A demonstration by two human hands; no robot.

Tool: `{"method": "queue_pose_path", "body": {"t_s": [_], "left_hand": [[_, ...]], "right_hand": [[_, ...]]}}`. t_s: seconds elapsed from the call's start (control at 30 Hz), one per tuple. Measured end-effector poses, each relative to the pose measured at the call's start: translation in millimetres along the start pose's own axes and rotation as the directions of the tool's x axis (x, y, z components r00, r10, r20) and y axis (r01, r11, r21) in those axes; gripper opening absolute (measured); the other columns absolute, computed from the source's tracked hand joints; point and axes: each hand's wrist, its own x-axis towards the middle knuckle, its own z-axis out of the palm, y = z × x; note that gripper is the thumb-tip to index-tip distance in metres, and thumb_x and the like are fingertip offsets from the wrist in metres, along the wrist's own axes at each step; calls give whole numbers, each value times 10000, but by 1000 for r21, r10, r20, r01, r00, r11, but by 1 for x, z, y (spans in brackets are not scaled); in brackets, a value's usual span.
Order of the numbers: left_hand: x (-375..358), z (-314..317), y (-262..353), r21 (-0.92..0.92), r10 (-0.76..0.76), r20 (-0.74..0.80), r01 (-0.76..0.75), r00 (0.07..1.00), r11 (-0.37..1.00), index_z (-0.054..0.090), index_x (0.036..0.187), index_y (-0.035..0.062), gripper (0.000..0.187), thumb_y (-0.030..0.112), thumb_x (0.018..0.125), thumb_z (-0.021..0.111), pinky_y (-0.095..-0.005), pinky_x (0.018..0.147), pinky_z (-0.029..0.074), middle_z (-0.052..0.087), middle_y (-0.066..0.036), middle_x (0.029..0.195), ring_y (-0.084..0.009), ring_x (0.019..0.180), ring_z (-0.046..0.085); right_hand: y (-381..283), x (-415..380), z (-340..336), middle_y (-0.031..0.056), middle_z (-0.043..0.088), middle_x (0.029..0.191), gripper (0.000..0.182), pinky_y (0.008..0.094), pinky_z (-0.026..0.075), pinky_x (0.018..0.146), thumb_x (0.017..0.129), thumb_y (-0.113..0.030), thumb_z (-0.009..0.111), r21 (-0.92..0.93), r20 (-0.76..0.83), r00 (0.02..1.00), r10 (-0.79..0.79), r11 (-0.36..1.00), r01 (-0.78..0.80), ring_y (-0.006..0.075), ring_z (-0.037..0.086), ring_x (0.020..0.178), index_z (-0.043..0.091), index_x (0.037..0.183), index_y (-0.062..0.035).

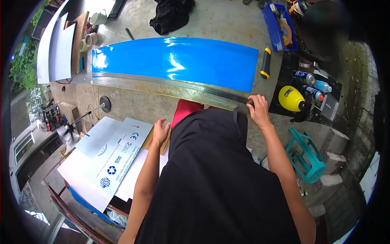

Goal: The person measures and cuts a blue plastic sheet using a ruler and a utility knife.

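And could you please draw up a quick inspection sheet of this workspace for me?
Surface: grey worktable, visibly marked.
Job's things: blue sheet lying flat, with a metal ruler along its near edge.
Clutter: black cloth beyond the sheet; yellow-and-black cutter and blue bin to the right.
Hands: right hand at the ruler's right end, grip unclear; left hand holds nothing visible, fingers loosely curled.
Cables: none clearly identifiable.
Surroundings: printed panel lower left, green stool lower right.
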Motion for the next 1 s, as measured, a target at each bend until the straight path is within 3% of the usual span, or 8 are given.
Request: {"method": "queue_pose_path", "body": {"t_s": [0.17,0.3,0.5,0.6,0.67,0.73,0.87,1.0], "left_hand": [[-8,11,-16,-289,-101,109,129,989,949,640,1333,21,478,295,962,767,-409,964,555,671,-214,1296,-299,1142,667],[-2,10,3,-295,-19,73,40,997,955,622,1347,14,497,320,978,750,-421,932,583,705,-216,1270,-313,1108,721],[-4,-10,57,-374,-19,42,34,999,927,620,1327,8,452,272,981,740,-408,944,582,725,-191,1238,-293,1104,724],[-2,2,40,-455,0,27,13,1000,890,619,1324,3,443,258,983,740,-399,940,584,730,-191,1218,-282,1090,725],[-6,6,28,-466,-1,37,18,999,884,626,1320,-3,433,268,998,729,-380,928,583,728,-201,1211,-261,1084,719],[-6,12,8,-540,-87,115,136,990,831,627,1333,1,451,295,1006,724,-371,922,582,727,-203,1219,-263,1082,716],[2,0,-39,-450,-144,198,220,970,866,624,1363,24,478,322,1004,726,-376,935,575,729,-200,1227,-261,1098,712],[30,-25,-90,-419,-78,147,133,986,898,633,1352,30,453,306,1004,722,-375,925,578,735,-188,1227,-255,1078,721]], "right_hand": [[0,5,-3,134,604,1065,318,473,459,895,828,-60,764,16,3,1000,-23,1000,22,376,581,1067,645,1122,-75],[-2,10,-3,144,584,1050,328,471,468,907,794,-40,779,20,-5,999,-34,999,34,385,577,1047,630,1084,-68],[-3,15,-2,151,567,1076,335,469,465,923,800,-26,785,-13,66,998,-24,1000,25,392,558,1069,616,1089,-41],[-4,13,0,156,579,1070,375,456,478,905,770,7,803,-75,57,998,17,997,-12,372,572,1043,618,1094,-35],[-2,10,0,152,586,1094,361,469,474,921,794,-51,803,-91,39,999,-7,996,10,384,570,1064,630,1111,-57],[-6,8,2,145,589,1105,371,476,470,930,789,-69,813,-135,19,999,36,990,-33,372,571,1092,629,1111,-73],[-26,4,8,131,577,1163,388,495,454,960,817,-86,808,-257,-24,985,172,951,-173,367,549,1156,625,1159,-93],[-53,-2,16,131,568,1232,394,497,444,985,862,-118,787,-357,-165,957,238,890,-283,373,529,1207,623,1219,-103]]}}
